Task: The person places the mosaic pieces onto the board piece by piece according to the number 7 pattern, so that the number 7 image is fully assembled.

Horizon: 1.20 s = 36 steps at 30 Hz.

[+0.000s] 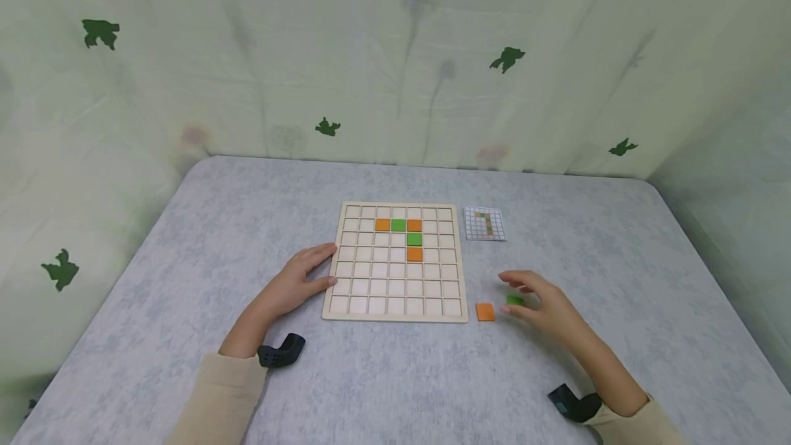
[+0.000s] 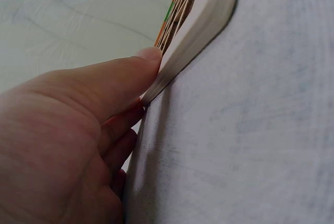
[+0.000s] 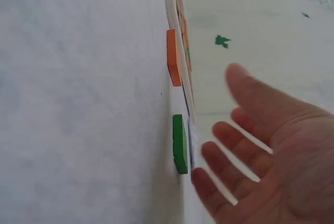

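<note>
A pale wooden grid board (image 1: 371, 290) lies flat on the table, with orange and green square tiles set in a bent line in its upper part. My left hand (image 1: 292, 287) rests at the board's left edge, thumb and fingertips touching the rim. To the right of the board, my right hand (image 1: 546, 304) hovers over a loose green tile (image 1: 515, 301), fingers spread and apart from it in the right wrist view. Beside that tile, nearer the board, lies a loose orange tile (image 1: 485, 312). Neither loose tile is held.
A small printed card (image 1: 485, 224) with a grid and a coloured bent line lies right of the board's upper corner. The grey-blue table (image 1: 395, 383) ends at a hanging pale cloth (image 1: 371, 53) behind it.
</note>
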Each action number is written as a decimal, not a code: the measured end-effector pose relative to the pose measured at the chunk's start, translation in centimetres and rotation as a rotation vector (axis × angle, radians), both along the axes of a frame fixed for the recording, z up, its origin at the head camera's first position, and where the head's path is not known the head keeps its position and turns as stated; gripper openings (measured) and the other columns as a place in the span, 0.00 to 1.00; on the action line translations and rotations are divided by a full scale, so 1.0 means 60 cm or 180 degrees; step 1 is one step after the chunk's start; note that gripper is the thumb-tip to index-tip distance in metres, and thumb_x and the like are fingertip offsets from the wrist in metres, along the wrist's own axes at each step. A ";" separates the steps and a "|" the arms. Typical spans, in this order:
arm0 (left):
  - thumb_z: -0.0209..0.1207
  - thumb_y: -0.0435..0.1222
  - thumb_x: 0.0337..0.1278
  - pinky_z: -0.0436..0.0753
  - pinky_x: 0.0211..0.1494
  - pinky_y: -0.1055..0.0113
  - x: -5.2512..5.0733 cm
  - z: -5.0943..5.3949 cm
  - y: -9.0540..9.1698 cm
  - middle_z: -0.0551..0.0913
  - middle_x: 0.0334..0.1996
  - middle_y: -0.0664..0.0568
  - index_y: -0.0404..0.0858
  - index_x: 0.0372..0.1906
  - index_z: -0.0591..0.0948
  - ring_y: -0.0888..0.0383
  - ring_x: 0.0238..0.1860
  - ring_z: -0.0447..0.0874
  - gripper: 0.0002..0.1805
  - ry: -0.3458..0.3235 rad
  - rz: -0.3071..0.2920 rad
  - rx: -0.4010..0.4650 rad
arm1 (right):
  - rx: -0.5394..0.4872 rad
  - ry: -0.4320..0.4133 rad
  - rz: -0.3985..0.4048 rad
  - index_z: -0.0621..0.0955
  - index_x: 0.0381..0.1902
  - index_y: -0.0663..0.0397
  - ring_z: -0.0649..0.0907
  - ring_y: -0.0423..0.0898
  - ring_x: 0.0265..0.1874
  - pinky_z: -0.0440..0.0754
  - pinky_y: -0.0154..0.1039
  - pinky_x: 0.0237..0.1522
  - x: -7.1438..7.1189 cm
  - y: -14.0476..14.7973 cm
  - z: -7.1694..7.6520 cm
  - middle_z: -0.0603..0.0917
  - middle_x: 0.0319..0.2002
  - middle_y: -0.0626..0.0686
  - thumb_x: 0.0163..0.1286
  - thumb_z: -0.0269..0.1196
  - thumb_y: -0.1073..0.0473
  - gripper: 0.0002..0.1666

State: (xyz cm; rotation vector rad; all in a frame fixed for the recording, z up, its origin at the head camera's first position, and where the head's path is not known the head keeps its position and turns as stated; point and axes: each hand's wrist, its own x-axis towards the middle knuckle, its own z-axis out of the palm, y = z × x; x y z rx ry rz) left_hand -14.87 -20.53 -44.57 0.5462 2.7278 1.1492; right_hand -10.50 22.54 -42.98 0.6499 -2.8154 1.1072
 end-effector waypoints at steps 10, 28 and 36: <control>0.58 0.45 0.56 0.53 0.62 0.45 0.001 0.004 0.001 0.58 0.66 0.43 0.37 0.67 0.60 0.43 0.65 0.49 0.36 -0.0046 0.0006 -0.0012 | 0.0185 -0.0152 -0.0206 0.79 0.46 0.55 0.76 0.46 0.44 0.74 0.45 0.45 0.020 0.027 -0.025 0.76 0.46 0.50 0.52 0.69 0.62 0.22; 0.57 0.46 0.56 0.53 0.62 0.44 0.000 -0.002 0.001 0.58 0.65 0.43 0.37 0.67 0.60 0.43 0.65 0.50 0.36 -0.0012 0.0010 -0.0038 | -0.0233 0.0017 0.0017 0.78 0.47 0.56 0.76 0.46 0.40 0.77 0.43 0.41 -0.032 -0.041 0.043 0.77 0.41 0.48 0.54 0.67 0.66 0.20; 0.58 0.45 0.56 0.53 0.62 0.44 0.002 0.003 0.001 0.58 0.66 0.43 0.37 0.67 0.60 0.43 0.65 0.49 0.36 -0.0042 0.0016 -0.0022 | -0.0575 -0.0084 0.0324 0.80 0.47 0.55 0.76 0.47 0.40 0.76 0.44 0.41 -0.078 -0.129 0.038 0.78 0.44 0.50 0.56 0.65 0.63 0.18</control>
